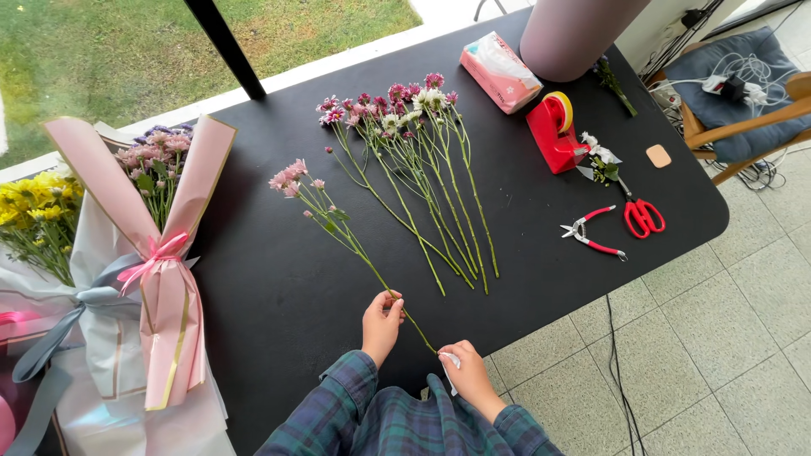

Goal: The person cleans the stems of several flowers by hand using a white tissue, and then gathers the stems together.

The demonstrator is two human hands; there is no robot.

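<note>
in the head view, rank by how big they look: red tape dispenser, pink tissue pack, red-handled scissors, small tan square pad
1. Pink tissue pack, slightly larger than
2. Red tape dispenser, though they look close.
3. Red-handled scissors.
4. Small tan square pad, clearly smallest.

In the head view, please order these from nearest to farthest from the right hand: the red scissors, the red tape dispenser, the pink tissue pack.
Measured from the right hand, at the table's near edge:
1. Red scissors, up and to the right, near the table's right edge.
2. Red tape dispenser, farther up the table, beyond the scissors.
3. Pink tissue pack, at the far edge, beside the large roll.
</note>
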